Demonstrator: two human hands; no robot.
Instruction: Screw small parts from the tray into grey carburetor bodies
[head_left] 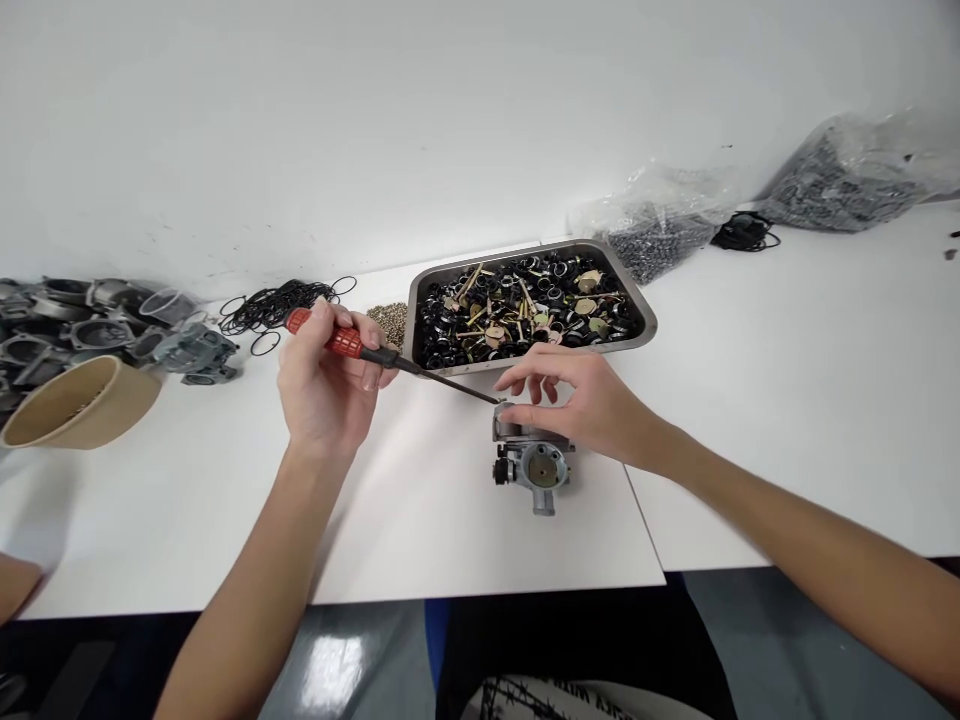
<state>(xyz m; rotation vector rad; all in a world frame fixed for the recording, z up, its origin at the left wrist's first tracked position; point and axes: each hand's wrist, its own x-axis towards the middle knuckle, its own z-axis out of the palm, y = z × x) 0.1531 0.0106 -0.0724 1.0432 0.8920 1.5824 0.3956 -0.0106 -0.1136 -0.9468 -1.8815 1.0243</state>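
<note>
My left hand (326,385) is closed around the red handle of a screwdriver (375,352), whose black shaft slants right and down to the top edge of a grey metal carburetor (534,462) standing on the white table. My right hand (581,400) rests on top of the carburetor, fingers curled over its upper body and steadying it. The screwdriver tip meets the part right beside my right fingertips.
A steel tray (645,312) of black rings and brass parts lies just behind. A small pile of brass bits (390,318), black O-rings (281,303), more carburetors (90,325) and a brown paper bowl (82,402) are at left. Plastic bags of parts (840,180) lie at the far right.
</note>
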